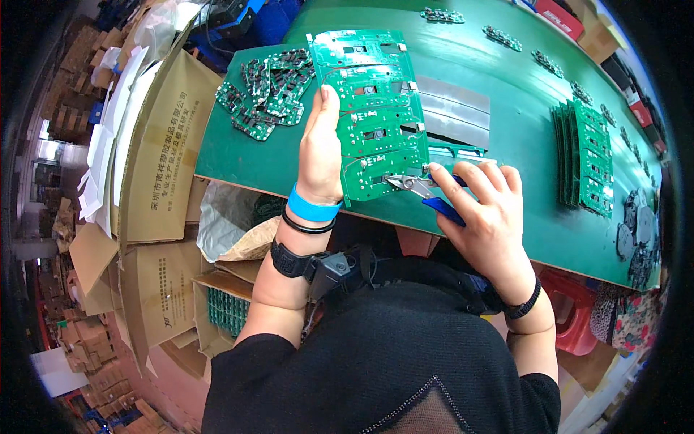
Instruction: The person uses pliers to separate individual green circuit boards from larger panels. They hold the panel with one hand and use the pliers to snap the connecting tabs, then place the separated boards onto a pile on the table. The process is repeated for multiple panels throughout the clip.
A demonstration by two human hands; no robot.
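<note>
My left hand [322, 148] grips the left edge of a green circuit board panel [372, 116], with the thumb lying on its face. The panel is made of several joined boards and is held raised over the green table. In my right hand [484, 206] is a pair of pliers [416, 186] with blue handles, and their pointed metal jaws meet the lowest board near its middle. Whether the jaws clamp anything there is too small to tell. Just left of the panel lies a pile of separated circuit boards [264, 94].
A stack of panels [584, 158] stands on the green table [517, 108] at the right. Grey flat strips [455, 108] lie behind my right hand. Small boards [502, 37] line the far edge. Dark round parts [636, 228] sit far right. Cardboard boxes [170, 155] stand left; a red stool [575, 311] is below.
</note>
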